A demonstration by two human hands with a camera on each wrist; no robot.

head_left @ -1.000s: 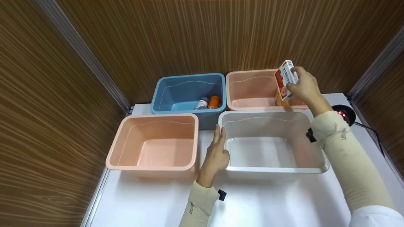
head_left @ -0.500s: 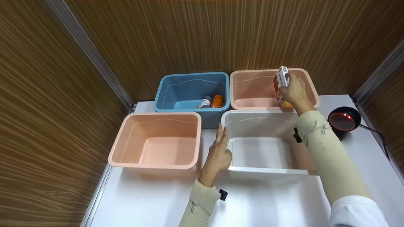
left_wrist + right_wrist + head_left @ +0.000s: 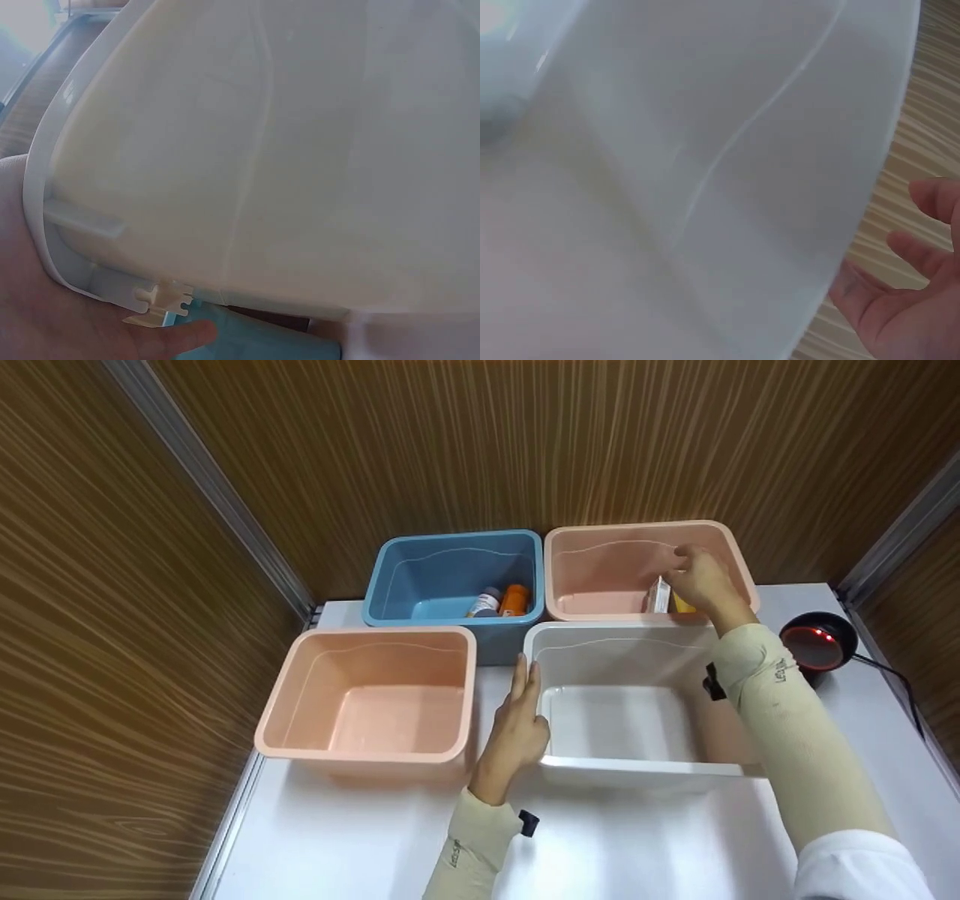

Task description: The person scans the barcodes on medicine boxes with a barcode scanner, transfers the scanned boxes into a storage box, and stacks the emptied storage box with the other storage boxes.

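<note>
My right hand [image 3: 703, 579] is over the back right pink bin [image 3: 596, 566], fingers spread and holding nothing. Just below it in that bin a white medicine box [image 3: 659, 596] stands on end beside a yellow box [image 3: 682, 604], which the hand partly hides. In the right wrist view the same hand [image 3: 907, 300] shows loosely bent fingers near the white bin's rim [image 3: 904, 97]. My left hand [image 3: 514, 735] rests against the left side of the white bin [image 3: 622, 720] with straight fingers. The left wrist view shows this hand [image 3: 75, 315] against the bin's edge.
A blue bin [image 3: 427, 570] at the back holds a white-labelled bottle [image 3: 486, 601] and an orange bottle [image 3: 514, 601]. Another pink bin [image 3: 397, 720] stands front left. At right sits a black device with red lights [image 3: 817, 641] and a cable [image 3: 896, 682]. Wood-grain walls enclose the table.
My right hand has lowered the white medicine box into the back right pink bin and let it go, then lifted slightly off it. My left hand has stayed at the white bin.
</note>
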